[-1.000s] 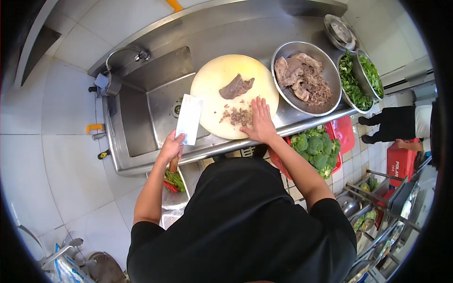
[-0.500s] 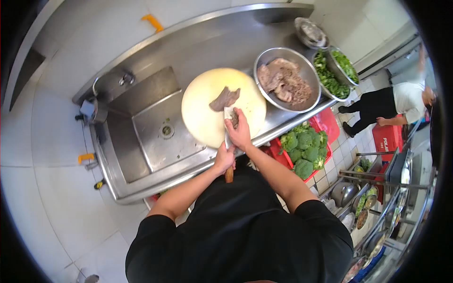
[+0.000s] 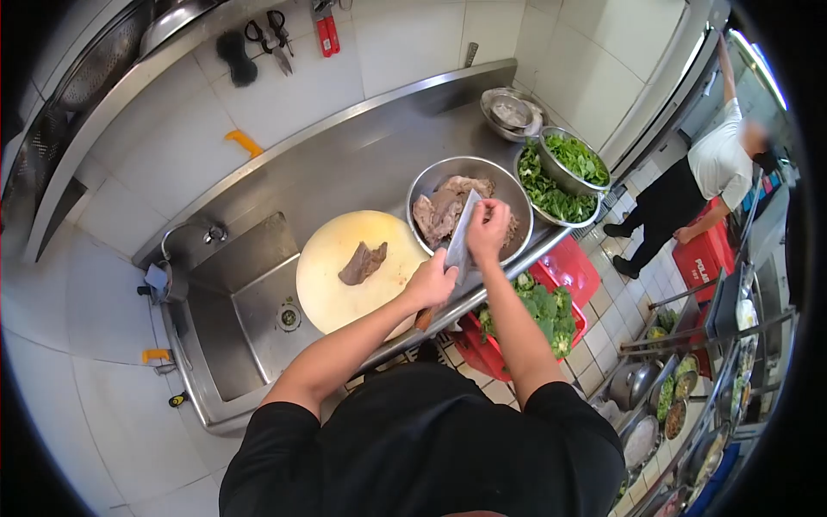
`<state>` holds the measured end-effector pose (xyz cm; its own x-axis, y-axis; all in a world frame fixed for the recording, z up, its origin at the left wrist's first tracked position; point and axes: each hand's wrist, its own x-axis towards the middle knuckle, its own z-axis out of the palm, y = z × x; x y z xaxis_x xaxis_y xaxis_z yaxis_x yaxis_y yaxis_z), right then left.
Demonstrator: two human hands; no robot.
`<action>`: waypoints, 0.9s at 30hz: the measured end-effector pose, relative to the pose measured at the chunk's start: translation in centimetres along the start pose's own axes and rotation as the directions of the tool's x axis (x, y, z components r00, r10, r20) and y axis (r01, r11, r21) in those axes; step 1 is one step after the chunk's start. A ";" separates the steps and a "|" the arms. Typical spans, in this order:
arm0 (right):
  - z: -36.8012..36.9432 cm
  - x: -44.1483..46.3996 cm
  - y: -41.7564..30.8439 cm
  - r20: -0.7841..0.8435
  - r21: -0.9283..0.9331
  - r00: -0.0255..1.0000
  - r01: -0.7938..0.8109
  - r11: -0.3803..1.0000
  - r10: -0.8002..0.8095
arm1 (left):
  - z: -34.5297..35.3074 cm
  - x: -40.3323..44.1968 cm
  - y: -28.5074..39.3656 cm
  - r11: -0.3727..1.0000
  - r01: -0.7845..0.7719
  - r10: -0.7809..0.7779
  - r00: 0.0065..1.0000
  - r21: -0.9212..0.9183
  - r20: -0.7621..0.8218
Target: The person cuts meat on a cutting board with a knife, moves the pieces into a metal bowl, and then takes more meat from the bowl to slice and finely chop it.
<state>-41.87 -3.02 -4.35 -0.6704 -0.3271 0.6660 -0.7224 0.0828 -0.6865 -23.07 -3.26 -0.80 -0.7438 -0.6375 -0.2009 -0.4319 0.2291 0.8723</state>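
Observation:
My left hand (image 3: 432,282) is closed round the handle of a cleaver (image 3: 463,246), whose wooden butt sticks out below the fist. The broad blade points away from me, over the near rim of a steel bowl (image 3: 419,178). Curled fingers of my right hand (image 3: 488,229) press against the blade's right side near its tip; anything between them is hidden. Cooked meat (image 3: 439,215), in large pieces and in chopped bits, fills the bowl. Left of it, one dark piece of meat (image 3: 363,263) lies on a round cutting board (image 3: 332,302).
A steel sink (image 3: 258,332) adjoins the board on the left. Bowls of leafy greens (image 3: 573,164) and stacked bowls (image 3: 513,114) stand at the counter's right end. Below the edge sits a red crate (image 3: 482,349) of broccoli (image 3: 547,314). Another person (image 3: 689,189) stands at right.
Both hands and the cleaver have moved right, from over the cutting board to the meat bowl. The view has shifted, showing more wall. The dark meat piece stays on the board.

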 end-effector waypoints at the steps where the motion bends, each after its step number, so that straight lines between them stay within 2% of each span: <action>1: 0.2 1.3 3.3 0.045 -0.106 0.999 0.003 0.994 0.002 | 0.3 0.7 0.0 1.000 0.021 -0.021 0.999 -0.014 -0.035; 2: -0.3 2.5 6.1 0.144 -0.276 0.989 0.002 0.961 0.039 | 0.2 0.4 0.4 0.994 0.055 -0.058 0.998 -0.094 -0.034; 3: -0.8 3.2 9.4 0.196 -0.312 0.978 0.131 0.941 -0.071 | -0.2 -0.4 0.9 0.980 0.092 -0.099 0.995 -0.174 -0.033; 4: -1.1 4.0 11.1 0.211 -0.299 0.976 0.111 0.948 -0.048 | -0.9 -0.7 1.0 0.961 0.123 -0.135 0.990 -0.249 -0.033; 5: -1.5 5.0 11.2 0.176 -0.269 0.983 0.103 0.958 -0.057 | -1.2 -1.3 -0.4 0.964 0.087 -0.108 0.992 -0.253 -0.068; 6: -1.9 5.8 10.5 0.186 -0.243 0.978 0.136 0.961 -0.091 | -2.0 -2.5 -1.4 0.937 0.108 -0.148 0.984 -0.333 -0.098; 8: -2.5 6.3 8.6 0.299 -0.210 0.946 0.191 0.959 -0.123 | -4.0 -5.9 -3.4 0.859 0.144 -0.237 0.963 -0.491 -0.132; 10: -1.7 4.8 6.8 0.462 -0.059 0.880 0.150 0.987 -0.106 | -6.0 -9.1 -6.1 0.856 0.122 -0.296 0.912 -0.502 -0.284; 11: -1.2 4.0 5.2 0.534 0.012 0.838 0.123 0.992 -0.110 | -7.2 -10.6 -7.3 0.848 0.118 -0.332 0.878 -0.517 -0.344; 12: -0.9 3.2 2.8 0.641 0.084 0.753 0.124 0.989 -0.149 | -8.3 -11.9 -8.4 0.839 0.111 -0.366 0.839 -0.532 -0.402; 14: 0.1 1.2 -2.4 0.808 0.201 0.542 0.115 0.973 -0.231 | -10.3 -14.0 -11.7 0.882 0.127 -0.383 0.755 -0.454 -0.532; 15: 1.8 -0.7 -3.2 0.866 0.253 0.431 0.063 0.965 -0.255 | -11.1 -14.7 -12.7 0.882 0.157 -0.403 0.739 -0.444 -0.540; 16: 3.0 -2.1 -5.0 0.929 0.225 0.297 0.023 0.974 -0.222 | -11.8 -15.6 -13.5 0.881 0.189 -0.424 0.722 -0.434 -0.546; 17: 5.0 -4.3 -5.6 0.950 0.217 0.229 0.003 0.976 -0.212 | -12.2 -16.2 -14.3 0.877 0.219 -0.445 0.705 -0.427 -0.552; 20: 10.2 -9.9 -7.1 0.876 0.292 0.336 0.201 0.935 -0.346 | -12.6 -17.8 -17.1 0.831 0.460 -0.557 0.694 -0.313 -0.457; 21: 10.9 -10.2 -7.8 0.910 0.253 0.248 0.301 0.919 -0.332 | -12.7 -18.4 -17.6 0.833 0.519 -0.544 0.711 -0.191 -0.446; 23: 12.5 -10.7 -9.2 0.962 0.195 0.069 0.499 0.844 -0.263 | -12.6 -19.8 -18.9 0.815 0.541 -0.577 0.722 -0.207 -0.383; 27: 13.6 -10.4 -9.9 0.991 0.130 -0.039 0.494 0.860 -0.127 | -12.8 -22.1 -20.2 0.804 0.564 -0.593 0.741 -0.187 -0.315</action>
<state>-25.46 -13.27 -8.50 0.2860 -0.9307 -0.2282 -0.9302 -0.2124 -0.2995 8.56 -3.20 -8.26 -0.1344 -0.8398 -0.5261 -0.6716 -0.3132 0.6715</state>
